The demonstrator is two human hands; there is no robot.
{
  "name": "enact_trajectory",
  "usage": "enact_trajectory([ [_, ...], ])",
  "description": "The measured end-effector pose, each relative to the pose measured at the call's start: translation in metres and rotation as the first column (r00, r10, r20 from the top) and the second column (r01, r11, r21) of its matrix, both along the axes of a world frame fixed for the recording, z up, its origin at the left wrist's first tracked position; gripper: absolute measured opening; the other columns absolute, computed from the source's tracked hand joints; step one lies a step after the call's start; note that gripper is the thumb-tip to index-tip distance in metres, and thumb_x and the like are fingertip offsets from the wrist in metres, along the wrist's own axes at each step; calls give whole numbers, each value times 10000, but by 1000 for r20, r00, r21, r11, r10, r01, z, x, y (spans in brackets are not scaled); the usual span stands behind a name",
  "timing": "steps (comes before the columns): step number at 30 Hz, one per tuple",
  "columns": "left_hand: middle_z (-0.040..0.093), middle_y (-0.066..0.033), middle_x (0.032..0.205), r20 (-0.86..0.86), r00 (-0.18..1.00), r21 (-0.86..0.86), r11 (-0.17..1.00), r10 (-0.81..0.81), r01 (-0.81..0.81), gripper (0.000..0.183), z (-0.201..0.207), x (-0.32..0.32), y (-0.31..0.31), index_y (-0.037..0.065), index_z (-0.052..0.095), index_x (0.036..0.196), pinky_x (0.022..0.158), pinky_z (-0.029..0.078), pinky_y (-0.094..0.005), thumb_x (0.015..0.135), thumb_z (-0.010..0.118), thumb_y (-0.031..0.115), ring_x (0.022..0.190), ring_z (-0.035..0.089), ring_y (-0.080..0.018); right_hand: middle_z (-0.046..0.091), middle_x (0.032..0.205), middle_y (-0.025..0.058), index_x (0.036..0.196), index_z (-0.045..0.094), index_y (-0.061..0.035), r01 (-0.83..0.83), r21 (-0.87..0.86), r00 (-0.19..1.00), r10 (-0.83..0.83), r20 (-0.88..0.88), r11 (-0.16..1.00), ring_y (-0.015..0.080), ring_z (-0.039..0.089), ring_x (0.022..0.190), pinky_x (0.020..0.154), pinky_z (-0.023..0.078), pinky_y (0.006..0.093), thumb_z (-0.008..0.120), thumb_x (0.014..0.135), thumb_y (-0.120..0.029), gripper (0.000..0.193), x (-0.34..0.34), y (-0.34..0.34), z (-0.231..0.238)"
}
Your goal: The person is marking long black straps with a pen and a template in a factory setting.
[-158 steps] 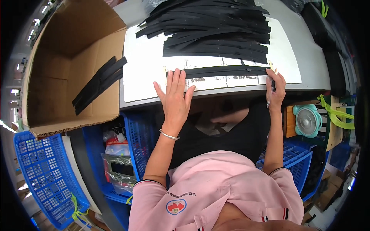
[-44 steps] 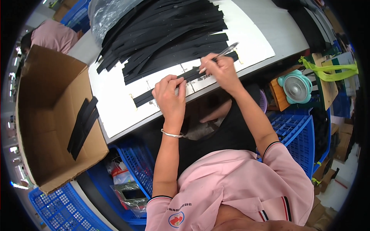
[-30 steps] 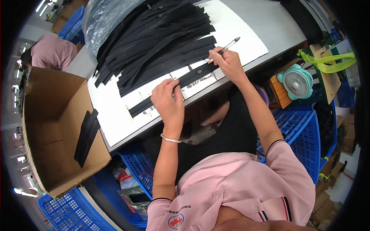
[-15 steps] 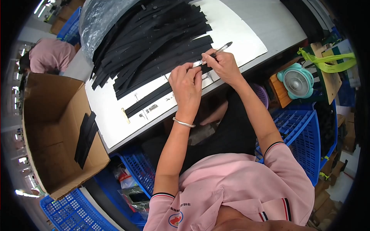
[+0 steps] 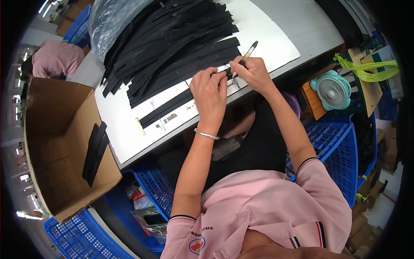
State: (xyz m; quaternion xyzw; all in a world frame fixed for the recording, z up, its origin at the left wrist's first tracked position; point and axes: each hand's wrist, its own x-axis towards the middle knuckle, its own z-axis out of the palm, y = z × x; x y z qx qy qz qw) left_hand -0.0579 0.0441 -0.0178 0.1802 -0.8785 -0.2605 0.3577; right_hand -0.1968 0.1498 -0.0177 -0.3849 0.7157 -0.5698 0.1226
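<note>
A narrow black fabric strip (image 5: 168,108) lies along the near edge of a white board (image 5: 125,149). My left hand (image 5: 210,95), fingers bent and close together, presses this strip down near its right end. In my right hand (image 5: 253,75) is a clear-barrelled pen (image 5: 249,52), gripped just above its tip and standing fairly upright. The tip meets the strip's right part, beside my left fingertips. Dark marks and thin lines show on the board next to the strip. A small yellowish piece (image 5: 140,126) sits at the strip's left end. Beyond my hands spreads a heap of black strips (image 5: 172,39).
An open cardboard box (image 5: 51,181) at the left holds a few black strips (image 5: 95,155). Clear plastic film (image 5: 110,26) lies behind it. Blue baskets (image 5: 340,155) stand at both sides. A teal fan (image 5: 332,90) is at right; another person (image 5: 58,60) bends at far left.
The pen has swung from a slant to nearly upright, its tip now down on the strip. My right hand has turned slightly; my left hand has stayed almost in place.
</note>
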Motion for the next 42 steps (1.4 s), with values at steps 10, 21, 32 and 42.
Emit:
enact_trajectory([
  [10, 631, -98, 1219, 0, 999, -92, 995, 48, -47, 300, 5, -1, -4, 70, 740, 1060, 1017, 403, -464, 770, 814, 89, 1182, 554, -320, 698, 747, 37, 880, 707, 15, -4, -18, 986, 7, 167, 1000, 78, 658, 717, 631, 520, 260, 618, 1006, -148, 225, 1, 4, -7],
  [21, 619, -122, 1266, -124, 992, 46, 998, -25, 31, 353, 12, -1, -58, 33, 685, 1138, 1085, 364, -461, 811, 802, 97, 1243, 532, -327, 703, 836, 21, 929, 727, -22, 82, -113, 979, -59, 194, 990, 44, 554, 676, 605, 430, 198, 630, 1043, -162, 205, -6, 7, -17],
  [32, 646, -193, 1321, 67, 696, -406, 657, 715, -636, 492, -8, 251, -235, 14, 669, 1280, 1119, 406, -479, 809, 578, -96, 1268, 571, -381, 698, 823, 7, 942, 747, -32, 77, -122, 982, -55, 179, 989, 23, 529, 670, 586, 389, 189, 635, 1048, -179, 214, -1, 1, -3],
  [42, 741, -141, 1114, 52, 569, -343, 550, 821, -761, 205, -5, 276, -243, 29, 748, 1088, 1000, 456, -463, 962, 678, 175, 1095, 654, -350, 655, 754, -12, 929, 753, -37, 85, -99, 975, -62, 215, 991, 24, 504, 650, 572, 366, 198, 646, 1046, -192, 221, 3, 2, 0],
])
